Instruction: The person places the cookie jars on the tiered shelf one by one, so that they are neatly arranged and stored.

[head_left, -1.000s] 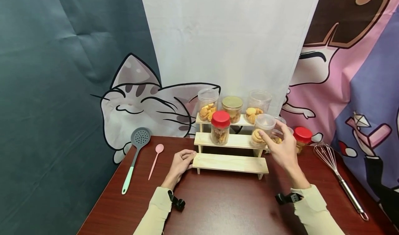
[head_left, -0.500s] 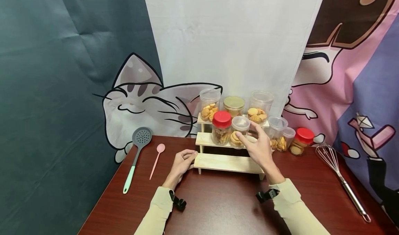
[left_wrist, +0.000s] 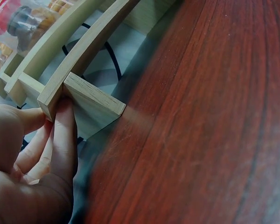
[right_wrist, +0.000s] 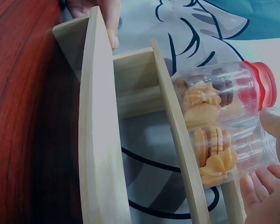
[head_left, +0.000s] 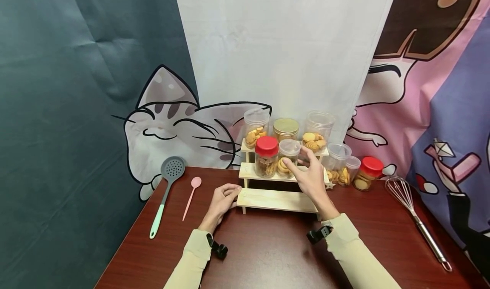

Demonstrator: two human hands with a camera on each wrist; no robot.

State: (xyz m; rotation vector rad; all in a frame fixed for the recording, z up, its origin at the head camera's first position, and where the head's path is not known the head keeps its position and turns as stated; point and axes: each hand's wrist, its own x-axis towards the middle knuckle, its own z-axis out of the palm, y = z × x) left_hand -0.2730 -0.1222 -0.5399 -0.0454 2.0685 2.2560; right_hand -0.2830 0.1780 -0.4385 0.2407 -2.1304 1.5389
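Note:
A wooden three-step stand (head_left: 279, 200) is on the table. My left hand (head_left: 223, 200) pinches the left end of its lowest step, thumb on one side and fingers on the other, as the left wrist view shows. On the middle step, my right hand (head_left: 311, 176) grips a clear-lidded plastic jar of cookies (head_left: 287, 160) between thumb and fingers. This jar stands close beside a red-lidded cookie jar (head_left: 266, 158); in the right wrist view the clear jar (right_wrist: 245, 147) and red-lidded jar (right_wrist: 219, 93) are side by side.
The top step bears a clear cookie jar (head_left: 255, 129), a gold-lidded jar (head_left: 285, 129) and another clear jar (head_left: 317, 131). Right of the stand are more cookie jars, one red-lidded (head_left: 367, 174), and a whisk (head_left: 419, 223). A slotted turner (head_left: 167, 195) and pink spoon (head_left: 191, 197) lie left.
My right hand has moved the clear-lidded jar leftward along the middle step, up beside the red-lidded jar, which has shifted slightly left. My left hand has stayed at the stand's end.

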